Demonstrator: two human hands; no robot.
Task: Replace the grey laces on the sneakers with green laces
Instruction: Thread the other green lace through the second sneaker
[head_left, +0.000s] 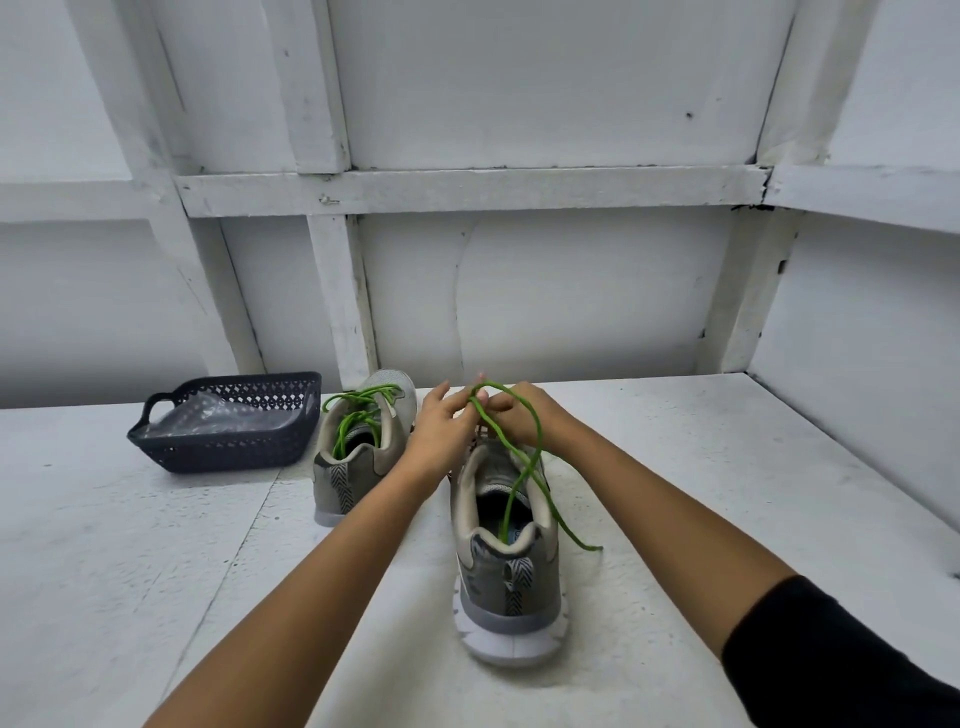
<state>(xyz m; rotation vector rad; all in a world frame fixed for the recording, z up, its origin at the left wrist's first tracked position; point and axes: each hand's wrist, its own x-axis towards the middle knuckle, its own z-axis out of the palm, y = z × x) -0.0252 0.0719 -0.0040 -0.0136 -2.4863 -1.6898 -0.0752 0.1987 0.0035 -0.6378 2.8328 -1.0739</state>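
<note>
Two grey sneakers stand on the white table, heels toward me. The left sneaker (358, 452) carries a green lace (358, 410) threaded through its eyelets, its ends lying loose over the opening. The right sneaker (506, 545) is nearer to me. Above its tongue my left hand (441, 423) and my right hand (519, 415) meet and pinch a second green lace (524, 467). One strand of this lace drops into the shoe opening and the other trails over its right side onto the table. My hands hide the eyelets of the right sneaker.
A dark perforated plastic basket (171, 447) with clear plastic wrap inside stands at the left of the white table (727, 467). White panelled walls close in behind and on the right.
</note>
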